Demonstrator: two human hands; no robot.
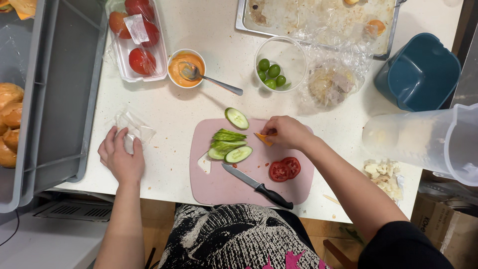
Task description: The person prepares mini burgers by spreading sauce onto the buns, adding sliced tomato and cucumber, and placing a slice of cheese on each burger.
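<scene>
Seen from the head camera, the right hand (288, 132) reaches over the upper edge of the pale pink plastic cutting board (219, 187), its fingers curled narrow and pinched on a small orange wedge-shaped slice (263, 138) that touches the board. Just to the left of that slice lies a row of green cucumber slices (227, 144), some overlapping, with one oval slice set apart at the board's top edge. Two round red tomato slices (285, 168) lie on the board below the right wrist, and a black-handled kitchen knife (256, 186) rests slantwise near the board's front edge, touched by neither hand.

The left hand (121, 158) lies well apart on the white speckled countertop (174, 114), fingers loosely bent and resting on a crumpled clear plastic wrapper (133, 127); whether it grips the wrapper or only presses it I cannot tell.

Behind the board stand a small white bowl of orange sauce with a metal spoon (186, 68), a clear plastic tub holding small green round fruits (279, 64), and a clear plastic tray of red tomatoes (138, 40). A grey plastic crate (64, 89) sits at the left.
</scene>
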